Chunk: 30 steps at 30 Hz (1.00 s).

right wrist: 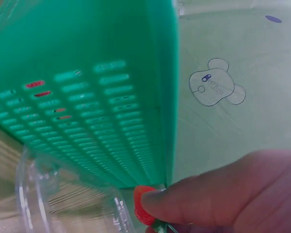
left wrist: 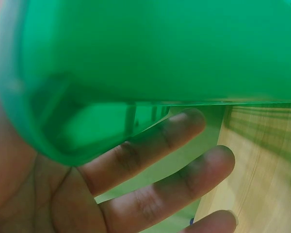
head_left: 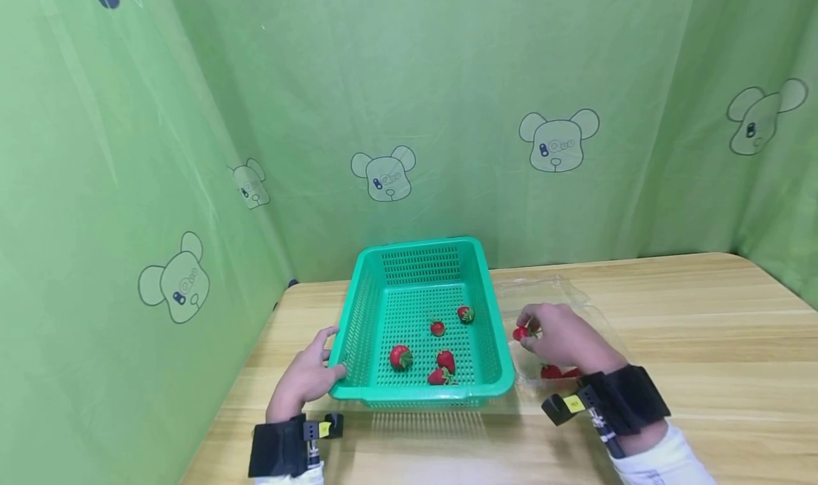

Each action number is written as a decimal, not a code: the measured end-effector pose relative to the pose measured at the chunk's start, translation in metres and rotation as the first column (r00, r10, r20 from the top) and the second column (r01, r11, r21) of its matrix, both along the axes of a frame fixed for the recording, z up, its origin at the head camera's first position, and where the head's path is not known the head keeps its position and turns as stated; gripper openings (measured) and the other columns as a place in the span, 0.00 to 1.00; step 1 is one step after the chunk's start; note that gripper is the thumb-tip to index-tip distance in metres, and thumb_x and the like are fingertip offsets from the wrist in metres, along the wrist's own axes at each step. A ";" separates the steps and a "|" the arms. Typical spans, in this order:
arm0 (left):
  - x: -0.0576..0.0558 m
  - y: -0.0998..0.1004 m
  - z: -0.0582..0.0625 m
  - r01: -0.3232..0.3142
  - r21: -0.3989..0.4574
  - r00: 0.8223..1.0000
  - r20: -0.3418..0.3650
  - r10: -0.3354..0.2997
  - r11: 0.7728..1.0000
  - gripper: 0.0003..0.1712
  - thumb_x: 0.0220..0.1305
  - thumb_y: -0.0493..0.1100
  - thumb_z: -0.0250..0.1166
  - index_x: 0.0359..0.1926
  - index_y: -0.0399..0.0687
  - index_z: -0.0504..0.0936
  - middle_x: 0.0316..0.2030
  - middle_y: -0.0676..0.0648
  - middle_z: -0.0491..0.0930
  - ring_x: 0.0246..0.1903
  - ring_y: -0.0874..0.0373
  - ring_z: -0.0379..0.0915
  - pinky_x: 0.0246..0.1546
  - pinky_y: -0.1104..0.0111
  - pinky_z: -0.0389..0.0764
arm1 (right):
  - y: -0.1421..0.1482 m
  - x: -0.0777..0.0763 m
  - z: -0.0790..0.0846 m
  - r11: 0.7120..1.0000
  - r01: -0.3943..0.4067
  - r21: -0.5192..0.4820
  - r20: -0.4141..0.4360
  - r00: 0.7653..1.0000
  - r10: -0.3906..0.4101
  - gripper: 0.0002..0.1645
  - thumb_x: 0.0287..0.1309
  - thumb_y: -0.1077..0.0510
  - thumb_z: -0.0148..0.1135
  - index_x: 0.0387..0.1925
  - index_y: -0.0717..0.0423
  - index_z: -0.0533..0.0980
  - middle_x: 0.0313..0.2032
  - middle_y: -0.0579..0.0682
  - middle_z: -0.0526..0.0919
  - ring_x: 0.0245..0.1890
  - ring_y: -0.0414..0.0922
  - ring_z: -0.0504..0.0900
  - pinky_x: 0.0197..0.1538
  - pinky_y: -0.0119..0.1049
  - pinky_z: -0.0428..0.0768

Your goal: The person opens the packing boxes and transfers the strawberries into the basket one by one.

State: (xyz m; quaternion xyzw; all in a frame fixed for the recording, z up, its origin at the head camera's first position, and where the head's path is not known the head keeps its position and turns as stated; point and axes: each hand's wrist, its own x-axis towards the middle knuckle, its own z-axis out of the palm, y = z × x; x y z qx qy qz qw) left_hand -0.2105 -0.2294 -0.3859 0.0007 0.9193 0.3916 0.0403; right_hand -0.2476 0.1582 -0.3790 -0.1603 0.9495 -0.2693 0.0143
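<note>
A green plastic basket (head_left: 423,391) stands on the wooden table with several strawberries (head_left: 400,357) on its slotted floor. At its near left corner my left hand (head_left: 308,373) holds the rim, the thumb over the edge and the other fingers along the outer wall. Those fingers (left wrist: 155,199) are spread and fairly straight below the wall in the left wrist view. Just right of the basket, my right hand (head_left: 571,336) pinches one strawberry (right wrist: 142,206) between thumb and fingers, its green leaves pointing down in the right wrist view. This hand is over a clear plastic box (head_left: 524,368).
More strawberries (head_left: 551,371) lie in the clear box beneath my right hand. The clear box's raised part (head_left: 543,293) leans out behind it. A green curtain (head_left: 460,187) with bear faces hangs behind and left of the table (head_left: 696,329).
</note>
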 end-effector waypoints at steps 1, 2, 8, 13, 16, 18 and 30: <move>0.000 0.000 0.000 0.000 0.001 1.000 0.000 0.000 1.000 0.39 0.57 0.34 0.60 0.69 0.47 0.57 0.56 0.29 0.74 0.51 0.39 0.74 0.44 0.48 0.77 | 0.000 0.001 0.001 1.000 0.000 -0.006 -0.006 1.000 0.000 0.13 0.50 0.62 0.66 0.40 0.60 0.78 0.35 0.55 0.83 0.32 0.49 0.78 0.37 0.47 0.81; 0.000 0.000 0.000 0.000 0.001 1.000 0.001 0.000 1.000 0.39 0.57 0.34 0.60 0.69 0.47 0.57 0.56 0.29 0.74 0.51 0.39 0.73 0.44 0.48 0.77 | -0.001 0.002 0.003 1.000 0.000 -0.010 -0.014 1.000 -0.001 0.13 0.50 0.62 0.66 0.40 0.60 0.78 0.35 0.55 0.83 0.33 0.49 0.78 0.38 0.48 0.81; 0.001 0.000 0.000 0.003 0.003 1.000 0.000 -0.003 1.000 0.40 0.56 0.34 0.60 0.69 0.47 0.57 0.56 0.29 0.74 0.53 0.38 0.72 0.47 0.46 0.75 | -0.003 0.006 0.010 1.000 0.012 -0.029 -0.050 0.999 -0.014 0.14 0.51 0.62 0.66 0.41 0.61 0.78 0.35 0.55 0.83 0.32 0.47 0.79 0.38 0.49 0.81; 0.001 0.000 -0.002 0.000 -0.001 1.000 0.002 0.000 1.000 0.40 0.56 0.34 0.60 0.69 0.47 0.57 0.57 0.28 0.73 0.54 0.37 0.71 0.48 0.45 0.75 | -0.005 0.008 0.015 0.999 0.023 -0.037 -0.059 0.998 -0.025 0.14 0.52 0.61 0.66 0.42 0.61 0.79 0.35 0.55 0.83 0.29 0.46 0.77 0.35 0.44 0.80; 0.001 0.000 -0.002 0.003 0.000 1.000 -0.002 -0.003 1.000 0.40 0.56 0.34 0.60 0.69 0.46 0.57 0.56 0.29 0.74 0.54 0.37 0.71 0.47 0.46 0.75 | -0.005 0.009 0.017 0.999 0.023 -0.038 -0.075 0.997 -0.026 0.13 0.53 0.60 0.66 0.42 0.61 0.79 0.35 0.55 0.82 0.29 0.46 0.76 0.34 0.43 0.80; 0.001 0.000 -0.002 0.006 0.002 1.000 -0.006 -0.006 1.000 0.40 0.56 0.34 0.60 0.69 0.46 0.57 0.55 0.29 0.74 0.53 0.38 0.72 0.47 0.47 0.76 | -0.006 0.010 0.018 0.999 0.022 -0.040 -0.090 0.996 -0.025 0.13 0.53 0.60 0.66 0.41 0.61 0.79 0.35 0.55 0.83 0.29 0.46 0.77 0.35 0.44 0.80; 0.000 0.001 0.002 0.003 0.008 1.000 0.000 -0.003 1.000 0.40 0.57 0.34 0.59 0.70 0.47 0.56 0.55 0.29 0.74 0.52 0.39 0.73 0.45 0.48 0.77 | -0.011 0.014 0.023 0.997 0.022 -0.077 -0.145 0.989 -0.033 0.13 0.54 0.61 0.66 0.42 0.61 0.79 0.35 0.56 0.83 0.30 0.47 0.77 0.36 0.46 0.82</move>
